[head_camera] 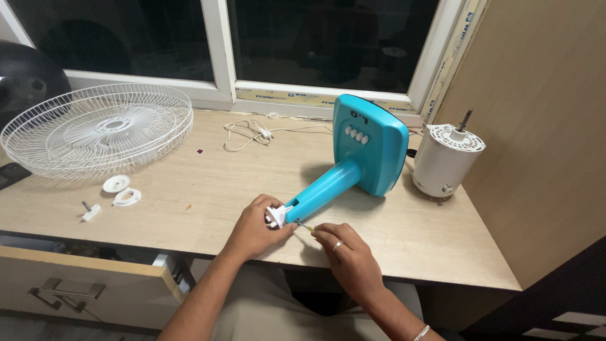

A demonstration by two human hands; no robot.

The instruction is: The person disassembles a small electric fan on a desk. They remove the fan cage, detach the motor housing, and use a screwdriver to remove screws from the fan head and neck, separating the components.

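Note:
A turquoise fan stand (353, 161) lies on its side on the wooden desk (208, 189), its square base with white buttons toward the window and its pole pointing at me. My left hand (257, 226) grips the white bracket (278, 215) at the near end of the pole. My right hand (344, 252) pinches a thin yellow-handled screwdriver (305, 226) whose tip meets the pole end beside the bracket.
A white wire fan guard (95, 129) rests at the desk's back left, next to a dark blade guard (28, 79). Small white rings (121, 189) and a screw piece (89, 211) lie loose. A white motor (447, 158) stands right; a cord (259, 132) lies by the window. A drawer (82, 284) is open.

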